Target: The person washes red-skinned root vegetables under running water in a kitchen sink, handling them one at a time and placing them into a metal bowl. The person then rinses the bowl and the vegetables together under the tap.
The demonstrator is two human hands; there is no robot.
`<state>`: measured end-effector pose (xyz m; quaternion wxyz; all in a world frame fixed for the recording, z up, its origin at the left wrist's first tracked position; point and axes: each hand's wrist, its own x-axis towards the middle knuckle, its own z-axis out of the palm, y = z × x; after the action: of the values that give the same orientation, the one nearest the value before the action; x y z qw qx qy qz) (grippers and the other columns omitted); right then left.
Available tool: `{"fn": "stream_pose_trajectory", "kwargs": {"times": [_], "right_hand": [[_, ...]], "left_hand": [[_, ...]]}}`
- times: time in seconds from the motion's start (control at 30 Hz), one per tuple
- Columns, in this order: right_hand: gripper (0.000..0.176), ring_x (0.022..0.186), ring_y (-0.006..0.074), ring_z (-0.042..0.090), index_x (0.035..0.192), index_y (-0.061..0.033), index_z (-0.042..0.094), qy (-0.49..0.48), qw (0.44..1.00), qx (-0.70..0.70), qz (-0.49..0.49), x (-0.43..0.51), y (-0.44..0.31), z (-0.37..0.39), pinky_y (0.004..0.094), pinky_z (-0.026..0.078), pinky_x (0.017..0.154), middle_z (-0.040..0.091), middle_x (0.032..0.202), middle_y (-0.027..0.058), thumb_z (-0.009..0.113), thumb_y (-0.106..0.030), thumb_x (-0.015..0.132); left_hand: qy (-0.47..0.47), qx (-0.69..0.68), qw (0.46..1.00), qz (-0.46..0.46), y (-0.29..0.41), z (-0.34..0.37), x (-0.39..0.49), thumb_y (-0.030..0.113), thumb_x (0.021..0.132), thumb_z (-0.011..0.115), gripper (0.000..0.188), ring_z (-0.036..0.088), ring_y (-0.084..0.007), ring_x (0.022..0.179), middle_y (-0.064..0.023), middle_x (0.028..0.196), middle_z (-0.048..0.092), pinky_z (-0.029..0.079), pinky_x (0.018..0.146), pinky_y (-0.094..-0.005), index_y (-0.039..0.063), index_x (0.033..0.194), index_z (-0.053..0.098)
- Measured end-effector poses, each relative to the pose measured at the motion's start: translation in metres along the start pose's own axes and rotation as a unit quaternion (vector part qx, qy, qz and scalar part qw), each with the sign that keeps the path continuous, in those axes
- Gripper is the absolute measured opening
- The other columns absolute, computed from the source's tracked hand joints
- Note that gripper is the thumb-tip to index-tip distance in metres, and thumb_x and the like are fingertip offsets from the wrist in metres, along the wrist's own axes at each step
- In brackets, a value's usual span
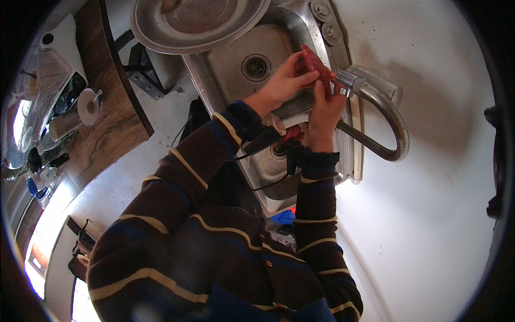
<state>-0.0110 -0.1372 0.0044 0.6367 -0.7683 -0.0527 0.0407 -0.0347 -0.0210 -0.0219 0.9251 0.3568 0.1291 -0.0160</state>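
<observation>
Both of my hands meet over the double-basin steel sink, beside its wall-side rim. Between them is a glossy red piece [315,61], too blurred to say what it is. My left hand [283,82] grips it from the left, thumb lying along its lower edge. From below, my right hand [326,110] pinches its near end with thumb and fingers. The metal faucet's outlet [349,82] is right beside the red piece and my right fingertips. More red pieces [293,133] lie by the divider near the lower basin, partly hidden by my right wrist.
A wide metal basin [197,44] overlaps the sink's far end. The upper sink bowl [229,80] has a drain [256,67]. The curved faucet neck [402,137] reaches towards the white wall [434,193]. Left stands a wooden counter [116,116] with a dish rack and cups.
</observation>
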Motion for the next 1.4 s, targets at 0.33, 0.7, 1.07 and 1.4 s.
{"fn": "stream_pose_trajectory", "kwargs": {"times": [0.33, 0.7, 1.07, 1.4], "right_hand": [[0.035, 0.099, 0.0195, 0.058, 0.112, 0.0012, 0.052, -0.063, 0.997, -0.052, 0.006, -0.013, -0.008, -0.001, 0.03, 0.046, 0.085, 0.058, 0.109, 0.012, 0.066, -0.003, 0.08], [0.04, 0.096, 0.0137, 0.054, 0.122, -0.0043, 0.044, -0.068, 0.976, 0.117, 0.17, -0.017, 0.001, -0.009, 0.0259, 0.044, 0.083, 0.053, 0.11, 0.0063, 0.057, -0.025, 0.091], [0.039, 0.057, 0.008, 0.046, 0.102, -0.0073, 0.05, -0.065, 0.981, 0.091, 0.161, -0.01, 0.01, 0.0, 0.0205, 0.035, 0.046, 0.053, 0.075, 0.0007, 0.034, -0.043, 0.097], [0.042, 0.056, 0.0104, 0.049, 0.093, -0.0064, 0.054, -0.027, 0.964, 0.068, 0.254, -0.007, 0.002, 0.001, 0.0222, 0.036, 0.046, 0.057, 0.078, 0.0057, 0.036, -0.044, 0.096]], "left_hand": [[0.065, 0.173, 0.98, 0.072, -0.01, 0.007, 0.019, 0.029, 0.095, 0.046, 0.033, 0.054, -0.0174, 0.085, -0.0097, 0.095, 0.055, 0.046, 0.076, -0.0302, 0.003, 0.115, 0.043], [-0.027, 0.181, 0.982, 0.037, 0.007, 0.001, 0.029, 0.031, 0.097, 0.043, 0.031, 0.055, -0.016, 0.081, -0.0063, 0.092, 0.06, 0.046, 0.075, -0.03, 0.004, 0.106, 0.053], [0.012, 0.245, 0.969, 0.022, 0.004, 0.02, 0.013, 0.027, 0.095, 0.049, 0.028, 0.056, -0.0148, 0.084, -0.006, 0.096, 0.057, 0.047, 0.079, -0.0287, 0.005, 0.112, 0.046], [-0.032, 0.082, 0.996, 0.017, 0.007, -0.013, 0.014, 0.03, 0.095, 0.048, 0.028, 0.056, -0.0152, 0.084, -0.0061, 0.092, 0.061, 0.045, 0.081, -0.0293, 0.004, 0.1, 0.057]]}}
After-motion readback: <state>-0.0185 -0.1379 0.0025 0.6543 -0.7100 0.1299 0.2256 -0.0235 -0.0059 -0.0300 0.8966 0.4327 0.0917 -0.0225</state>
